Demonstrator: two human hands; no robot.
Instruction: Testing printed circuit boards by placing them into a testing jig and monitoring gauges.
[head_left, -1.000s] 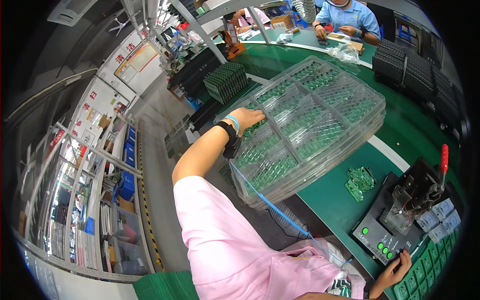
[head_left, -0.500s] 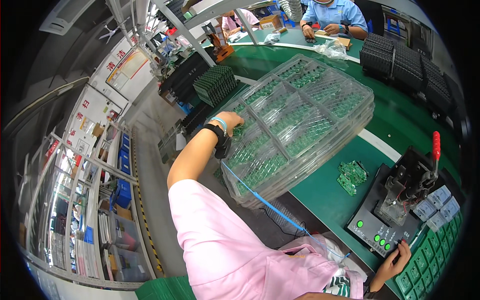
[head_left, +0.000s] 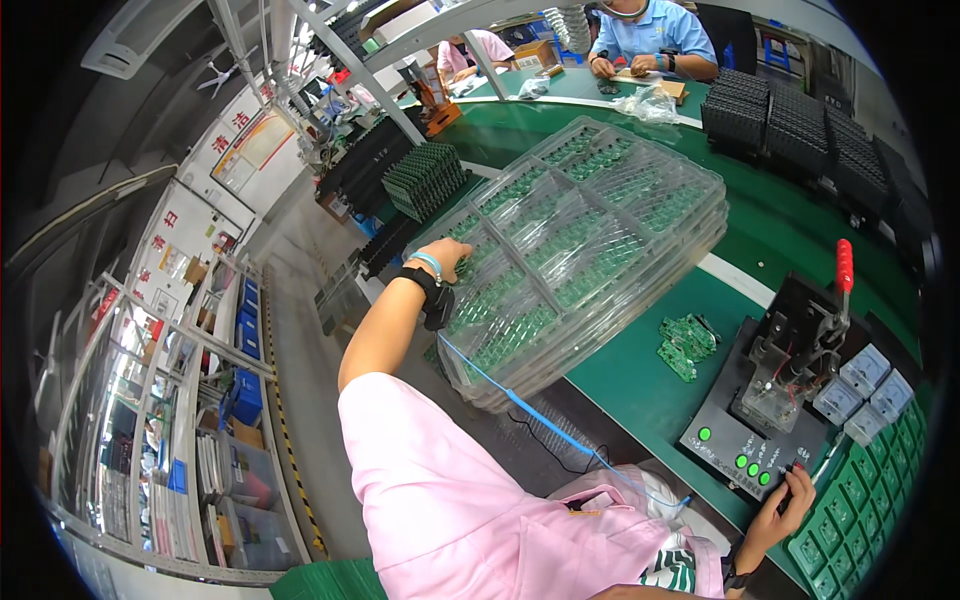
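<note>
My left hand (head_left: 443, 258) reaches to the left side of a clear plastic tray (head_left: 540, 277), at a compartment holding green circuit boards (head_left: 600, 263). Its fingers are bent together; what they grip is too small and hidden to make out. A black band and a blue coiled cord (head_left: 548, 428) hang from that wrist. My right hand (head_left: 782, 510) lies at the near right corner of a black test fixture (head_left: 745, 440), fingers stretched, fingertips touching its edge by the panel. The fixture has lit green buttons and a red-handled clamp (head_left: 845, 268). Loose circuit boards (head_left: 688, 345) lie between tray and fixture.
Clear small blocks (head_left: 865, 395) and a green panel of boards (head_left: 850, 520) sit right of the fixture. Black racks (head_left: 790, 120) stand at the far right, a rack of green boards (head_left: 424, 182) at the far left. Two people work across the bench. Shelving (head_left: 235, 420) lines the left.
The view has shifted slightly, moving the tray and fixture a little leftward in the picture. My left hand has drawn slightly back toward the tray's left edge. My right hand stays at the fixture's corner.
</note>
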